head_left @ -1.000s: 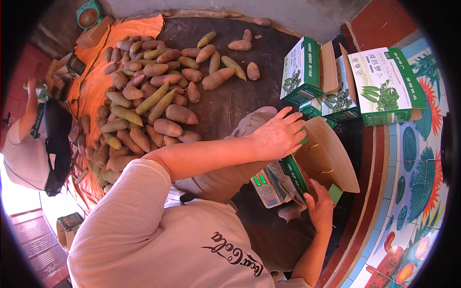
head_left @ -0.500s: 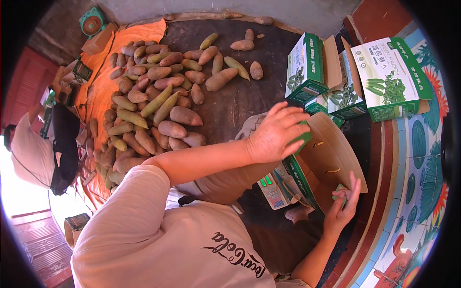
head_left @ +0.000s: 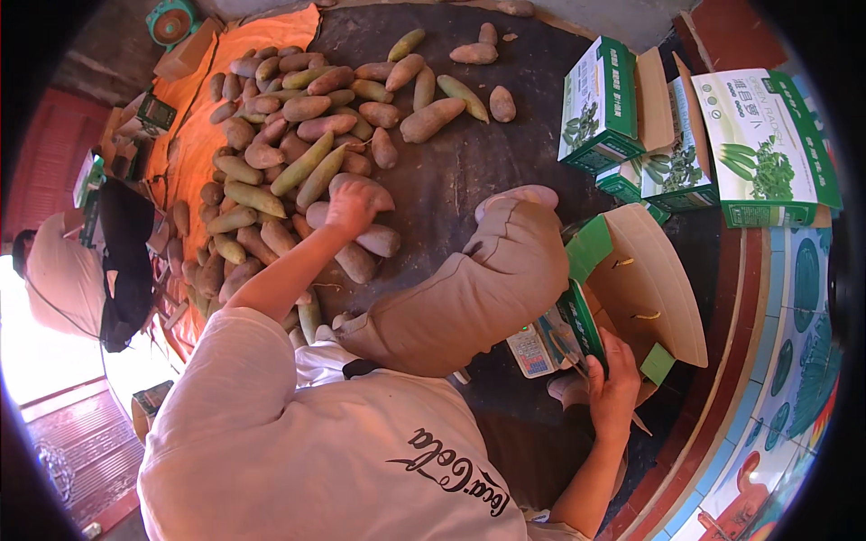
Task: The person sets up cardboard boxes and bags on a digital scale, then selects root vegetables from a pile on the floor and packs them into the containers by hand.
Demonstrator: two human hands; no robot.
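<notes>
My left hand reaches into the near right side of a large pile of radishes. Its fingers are wrapped over a reddish-brown radish, with other radishes touching or close around it. Dusty red-brown roots and longer green ones, such as a green radish, make up the pile. At my right side an open cardboard box with green printed sides tilts, its flaps spread. My right hand grips the near edge of this box, its thumb and fingers at the wall. The box's bottom is partly hidden.
A digital scale sits beside the box, by my bent knee. Several white-and-green cartons stand at the far right by the tiled wall. Orange sheeting lies under the pile. Another person works at the left.
My left hand has left the box flap and moved left to the radish pile, closing over a radish. My right hand has shifted from the right flap to the box's near edge.
</notes>
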